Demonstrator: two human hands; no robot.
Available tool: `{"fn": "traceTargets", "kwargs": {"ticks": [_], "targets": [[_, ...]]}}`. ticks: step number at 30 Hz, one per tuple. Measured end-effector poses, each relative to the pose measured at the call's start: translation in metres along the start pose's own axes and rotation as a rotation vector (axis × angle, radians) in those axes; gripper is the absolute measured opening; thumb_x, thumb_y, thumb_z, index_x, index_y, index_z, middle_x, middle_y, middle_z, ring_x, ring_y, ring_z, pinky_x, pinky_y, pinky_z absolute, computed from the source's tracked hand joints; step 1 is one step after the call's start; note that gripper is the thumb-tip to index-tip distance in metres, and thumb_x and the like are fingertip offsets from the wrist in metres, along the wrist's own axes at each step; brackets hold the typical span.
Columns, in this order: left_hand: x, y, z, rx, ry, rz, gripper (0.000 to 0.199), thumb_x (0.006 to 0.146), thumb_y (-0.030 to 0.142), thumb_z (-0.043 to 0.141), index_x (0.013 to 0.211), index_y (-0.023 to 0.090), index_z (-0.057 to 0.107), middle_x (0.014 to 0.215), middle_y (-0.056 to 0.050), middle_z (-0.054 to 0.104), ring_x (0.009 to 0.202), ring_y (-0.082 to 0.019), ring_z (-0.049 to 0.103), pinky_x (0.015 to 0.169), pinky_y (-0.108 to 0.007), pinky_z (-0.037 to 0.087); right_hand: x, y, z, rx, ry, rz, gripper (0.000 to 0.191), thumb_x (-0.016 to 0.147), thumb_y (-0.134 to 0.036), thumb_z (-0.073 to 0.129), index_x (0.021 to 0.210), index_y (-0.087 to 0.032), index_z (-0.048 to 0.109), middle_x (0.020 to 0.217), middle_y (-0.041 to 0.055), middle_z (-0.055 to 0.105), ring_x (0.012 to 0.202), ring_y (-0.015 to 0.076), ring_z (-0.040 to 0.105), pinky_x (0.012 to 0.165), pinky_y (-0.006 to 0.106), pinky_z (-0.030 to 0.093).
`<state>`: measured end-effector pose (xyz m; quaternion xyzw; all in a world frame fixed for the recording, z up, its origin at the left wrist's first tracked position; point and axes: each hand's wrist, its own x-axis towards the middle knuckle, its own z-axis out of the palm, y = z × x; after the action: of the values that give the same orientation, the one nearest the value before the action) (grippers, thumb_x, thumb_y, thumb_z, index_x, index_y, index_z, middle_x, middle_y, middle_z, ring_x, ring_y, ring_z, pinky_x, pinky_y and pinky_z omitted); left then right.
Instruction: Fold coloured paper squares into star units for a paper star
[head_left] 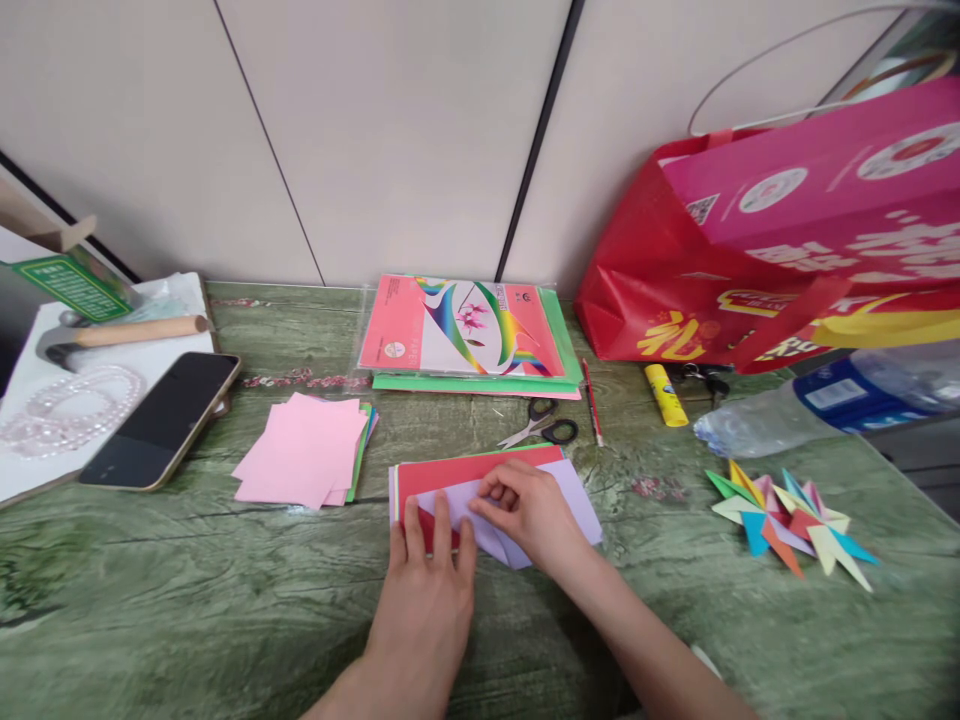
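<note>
A sheet of purple paper (570, 494) lies aslant over a stack of coloured paper whose top sheet is red (442, 474). My left hand (427, 560) rests with fingers spread on the lower left of these sheets. Thumb and forefinger of my right hand (525, 505) are pinched together on the purple paper, its near edge lifted and curled under them. Just beyond the stack lie scissors (541, 424) with black handles, their blades partly apart. To the left sits a pile of pink square papers (307, 450), other colours showing at its right edge.
At the back is a packet of coloured paper (465, 325), with a red pencil (592, 402) beside it. Rightward are a yellow glue stick (666, 395), a plastic bottle (810, 405), folded paper stars (787, 520) and a red bag (675, 270). Leftward are a phone (161, 420) and a hammer (135, 332).
</note>
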<state>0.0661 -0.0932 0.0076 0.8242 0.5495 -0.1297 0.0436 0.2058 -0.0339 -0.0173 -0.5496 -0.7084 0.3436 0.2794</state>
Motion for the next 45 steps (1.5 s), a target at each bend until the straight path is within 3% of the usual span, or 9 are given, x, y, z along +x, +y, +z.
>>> {"fn": "traceTargets", "kwargs": {"ticks": [8, 26, 37, 45], "targets": [[-0.0013, -0.0011, -0.002, -0.003, -0.021, 0.011, 0.047, 0.079, 0.028, 0.051, 0.126, 0.02, 0.046, 0.135, -0.016, 0.039, 0.118, -0.041, 0.037, 0.091, -0.054, 0.038, -0.0003, -0.0031, -0.0014, -0.003, 0.047, 0.042, 0.008, 0.063, -0.017, 0.07, 0.064, -0.016, 0.062, 0.062, 0.0004, 0.057, 0.052, 0.0102, 0.052, 0.048, 0.02, 0.043], [-0.0022, -0.0023, -0.002, -0.064, -0.018, 0.015, 0.05, 0.078, 0.019, 0.051, 0.127, 0.022, 0.044, 0.137, -0.012, 0.038, 0.121, -0.039, 0.036, 0.092, -0.056, 0.036, 0.0002, -0.0041, -0.0039, 0.009, 0.015, 0.068, 0.01, 0.061, -0.016, 0.071, 0.065, -0.017, 0.062, 0.064, 0.0001, 0.057, 0.052, 0.0099, 0.051, 0.049, 0.021, 0.043], [-0.0028, -0.0019, -0.003, -0.05, -0.036, 0.013, 0.049, 0.078, 0.023, 0.051, 0.127, 0.022, 0.044, 0.137, -0.011, 0.037, 0.121, -0.041, 0.035, 0.092, -0.055, 0.035, 0.0006, -0.0041, -0.0032, 0.017, 0.015, 0.084, 0.011, 0.06, -0.014, 0.071, 0.065, -0.016, 0.062, 0.064, 0.0, 0.056, 0.052, 0.0096, 0.05, 0.049, 0.021, 0.044], [-0.0089, 0.0001, -0.0002, -0.057, 0.001, -0.027, 0.051, 0.077, 0.028, 0.054, 0.127, 0.026, 0.043, 0.14, -0.007, 0.034, 0.123, -0.043, 0.029, 0.094, -0.062, 0.03, 0.0005, -0.0032, -0.0028, 0.023, 0.012, 0.084, 0.011, 0.06, -0.015, 0.071, 0.065, -0.017, 0.061, 0.063, -0.0004, 0.056, 0.052, 0.0093, 0.05, 0.049, 0.02, 0.044]]}}
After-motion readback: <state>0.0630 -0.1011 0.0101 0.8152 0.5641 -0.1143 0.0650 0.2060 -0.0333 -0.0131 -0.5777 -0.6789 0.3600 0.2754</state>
